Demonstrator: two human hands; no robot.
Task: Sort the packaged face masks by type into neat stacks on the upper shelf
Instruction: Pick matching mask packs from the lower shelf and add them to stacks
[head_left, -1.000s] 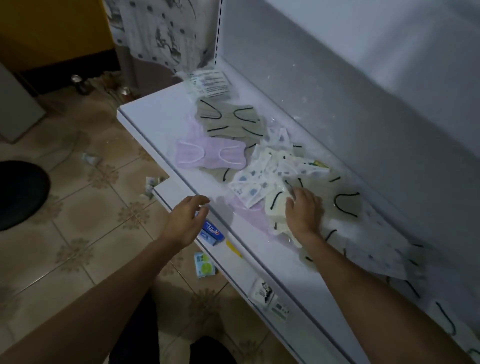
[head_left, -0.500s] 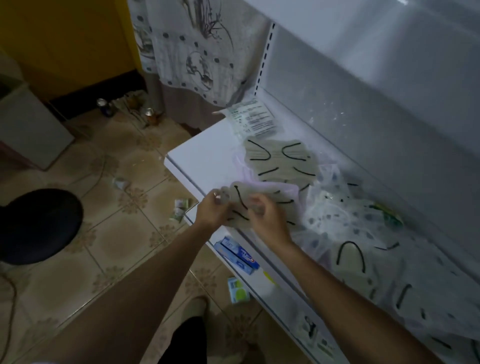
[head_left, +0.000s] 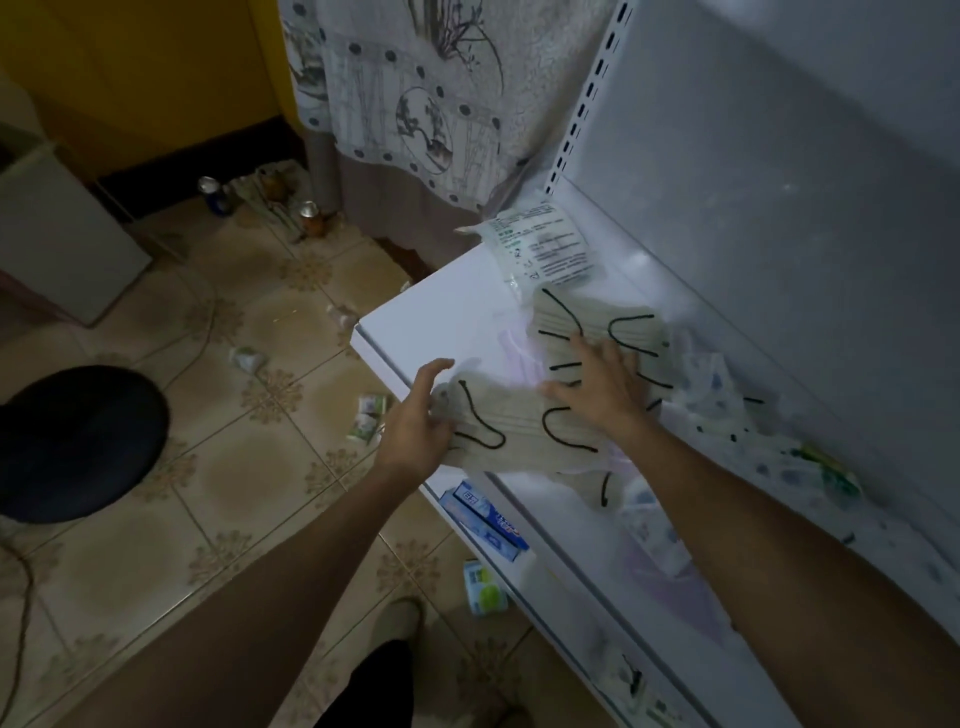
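At upper shelf (head_left: 415, 322) edge, my left grip (head_left: 415, 421) holds beige mask pack (head_left: 519, 431), lengthwise left-right; right grip (head_left: 597, 384) flat, fingers spread; beige stack (head_left: 597, 317) just beyond.

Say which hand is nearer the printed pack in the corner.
Right: right hand rests on the beige stack beside the pack; left hand grips a mask at the front of the shelf, farther off.

Bare shelf corner (head_left: 428, 312) at left; heaped mask packets (head_left: 719, 387) and back panel (head_left: 779, 223) rightward.
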